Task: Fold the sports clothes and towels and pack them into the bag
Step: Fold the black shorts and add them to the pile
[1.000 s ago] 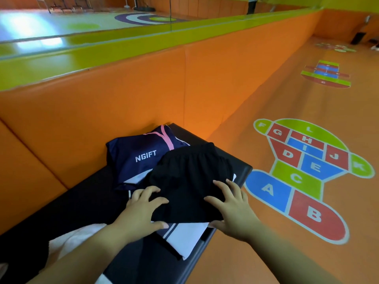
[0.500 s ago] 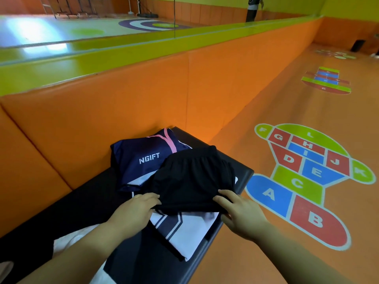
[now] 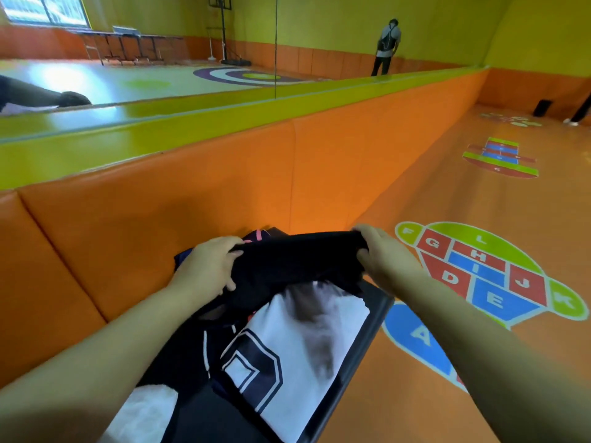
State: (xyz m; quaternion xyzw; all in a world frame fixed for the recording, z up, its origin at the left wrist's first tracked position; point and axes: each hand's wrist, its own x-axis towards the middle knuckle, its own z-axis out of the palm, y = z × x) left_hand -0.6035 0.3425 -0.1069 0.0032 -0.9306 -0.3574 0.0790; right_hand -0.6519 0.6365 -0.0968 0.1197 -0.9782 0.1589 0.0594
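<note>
Left grip [image 3: 208, 266] and right grip [image 3: 383, 255] each pinch an end of the black shorts [image 3: 287, 263], held up over the counter [image 3: 371, 334]. Early going, I reckon: white jersey [image 3: 307, 340] and towel [image 3: 144, 414] lie loose beneath. Behind, the navy bag [image 3: 183, 255] barely peeks out, its contents hidden from me.

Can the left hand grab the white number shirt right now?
Probably not yet: the left hand grips the black garment held above the white shirt. Once free, it likely could; the shirt lies just below.

Left hand [image 3: 208, 265], right hand [image 3: 385, 259] bare; 2 forearms [image 3: 463, 340] uncovered.
</note>
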